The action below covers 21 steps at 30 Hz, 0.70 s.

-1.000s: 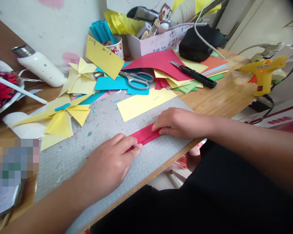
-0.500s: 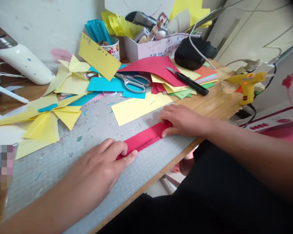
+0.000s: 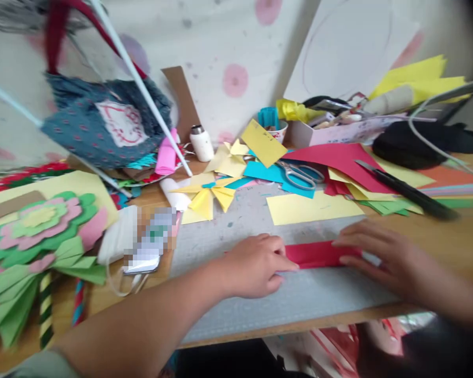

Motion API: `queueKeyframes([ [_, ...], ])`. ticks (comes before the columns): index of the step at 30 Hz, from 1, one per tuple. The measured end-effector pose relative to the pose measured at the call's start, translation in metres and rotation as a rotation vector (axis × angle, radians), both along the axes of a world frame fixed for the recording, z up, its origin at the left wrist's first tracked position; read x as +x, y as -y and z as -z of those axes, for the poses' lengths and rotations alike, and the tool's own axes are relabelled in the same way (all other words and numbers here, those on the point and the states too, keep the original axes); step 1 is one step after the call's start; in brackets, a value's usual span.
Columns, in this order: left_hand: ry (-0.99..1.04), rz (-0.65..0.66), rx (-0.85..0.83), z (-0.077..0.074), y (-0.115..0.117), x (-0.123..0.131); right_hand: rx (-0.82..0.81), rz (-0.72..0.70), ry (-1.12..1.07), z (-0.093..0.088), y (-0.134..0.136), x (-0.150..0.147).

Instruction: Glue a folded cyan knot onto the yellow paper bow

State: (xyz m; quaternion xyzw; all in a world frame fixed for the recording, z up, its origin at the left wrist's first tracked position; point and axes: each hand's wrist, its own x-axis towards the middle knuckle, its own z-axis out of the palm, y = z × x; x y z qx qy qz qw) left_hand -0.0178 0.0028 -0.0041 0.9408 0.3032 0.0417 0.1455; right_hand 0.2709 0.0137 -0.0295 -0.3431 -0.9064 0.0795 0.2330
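Observation:
A red paper strip (image 3: 313,254), folded lengthwise, lies on the grey cutting mat (image 3: 216,315) near its front edge. My left hand (image 3: 258,265) rests on the strip's left part, its index finger stretched along the paper and the other fingers curled. At the strip's right end, my right hand (image 3: 372,252) has its fingers apart, with thumb and fingertips touching the paper's edges. Just behind the strip is a pale yellow paper rectangle (image 3: 311,208).
Scissors (image 3: 299,176) and a black cutter (image 3: 410,191) lie on coloured paper behind my hands. A phone (image 3: 152,241), green paper flowers (image 3: 35,220) and a yellow paper bow (image 3: 211,192) are left. A white bottle (image 3: 201,143) stands behind.
The view has swung left, bringing the bag, phone and paper flowers into sight. My right hand's fingers have spread from their closed grip. My left hand has shifted along the strip, its index finger now straighter.

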Motion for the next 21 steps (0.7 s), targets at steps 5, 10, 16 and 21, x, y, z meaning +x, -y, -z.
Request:
queueKeyframes([
  [5, 0.003, -0.057, 0.204, 0.009, 0.008, 0.003, 0.015, -0.110, 0.202, 0.005, 0.016, -0.052],
  [10, 0.342, -0.074, 0.515, 0.002, 0.025, 0.004, 0.016, -0.052, 0.103, -0.005, 0.007, -0.064],
  [16, 0.773, -0.115, 0.563, 0.003, 0.027, 0.003, -0.145, 0.192, -0.744, -0.028, 0.006, -0.087],
  [21, 0.742, -0.277, 0.684, 0.000, 0.019, 0.001, -0.782, -0.003, -1.261, -0.017, 0.016, -0.121],
])
